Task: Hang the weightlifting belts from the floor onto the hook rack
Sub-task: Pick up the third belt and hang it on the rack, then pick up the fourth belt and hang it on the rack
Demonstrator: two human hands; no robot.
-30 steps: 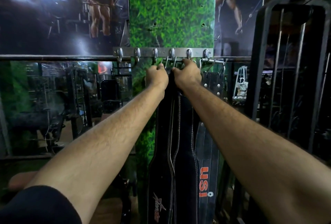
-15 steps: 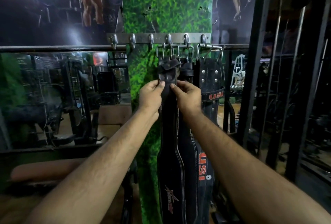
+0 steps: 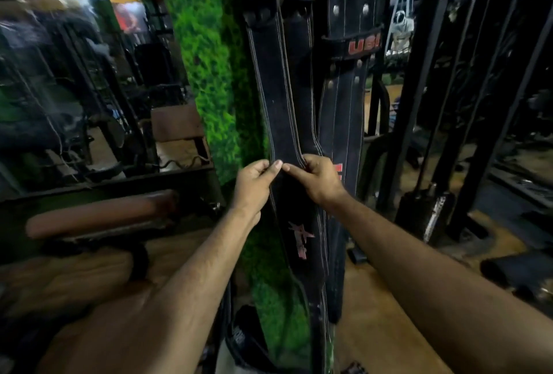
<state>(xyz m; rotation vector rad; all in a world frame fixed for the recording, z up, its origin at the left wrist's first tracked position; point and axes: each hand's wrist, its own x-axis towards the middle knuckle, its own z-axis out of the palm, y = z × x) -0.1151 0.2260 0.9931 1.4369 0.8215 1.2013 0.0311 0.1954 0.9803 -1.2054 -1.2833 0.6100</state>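
A long black weightlifting belt point(image 3: 281, 98) with white stitching and a red logo hangs straight down in front of the green grass-patterned panel point(image 3: 209, 59). My left hand point(image 3: 254, 183) pinches its left edge about halfway down. My right hand point(image 3: 318, 179) grips its right edge at the same height. Just right of it hangs a second black belt point(image 3: 347, 80) with rivets and red lettering. The hook rack is out of view above. Another dark belt point(image 3: 242, 340) lies on the floor at the foot of the panel.
A black metal machine frame point(image 3: 431, 80) stands close on the right. On the left there is a mirror wall point(image 3: 74, 80) and a brown padded bench point(image 3: 98, 215) below it. Dark objects point(image 3: 508, 275) lie on the wooden floor at right.
Both hands have slid down the hanging belt from just below the hooks to its middle. My view has dropped, so the hook rack has left the frame.
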